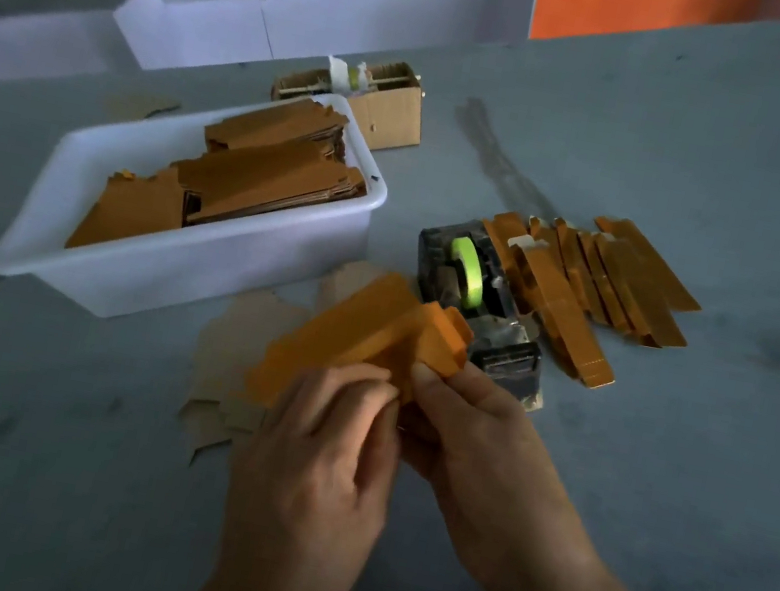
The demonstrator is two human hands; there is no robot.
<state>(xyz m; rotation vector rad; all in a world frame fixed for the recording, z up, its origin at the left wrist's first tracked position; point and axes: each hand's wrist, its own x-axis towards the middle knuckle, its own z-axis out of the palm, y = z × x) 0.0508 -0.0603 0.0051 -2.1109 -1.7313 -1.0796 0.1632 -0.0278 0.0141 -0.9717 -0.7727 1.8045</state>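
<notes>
An orange cardboard box blank (359,337), partly folded, is held above the grey table between both hands. My left hand (324,450) pinches its near edge from the left with curled fingers. My right hand (472,440) grips its right end, thumb on top near the folded flap. Just behind the blank stands a dark tape dispenser (475,300) with a roll of green tape (468,270). The underside of the blank is hidden by my hands.
A white plastic tub (184,269) with stacks of flat orange blanks stands at the left. Several folded orange boxes (604,281) lie right of the dispenser. Brown cardboard scraps (228,371) lie under my hands. A small cardboard box (389,107) and a white tray (295,23) sit farther back.
</notes>
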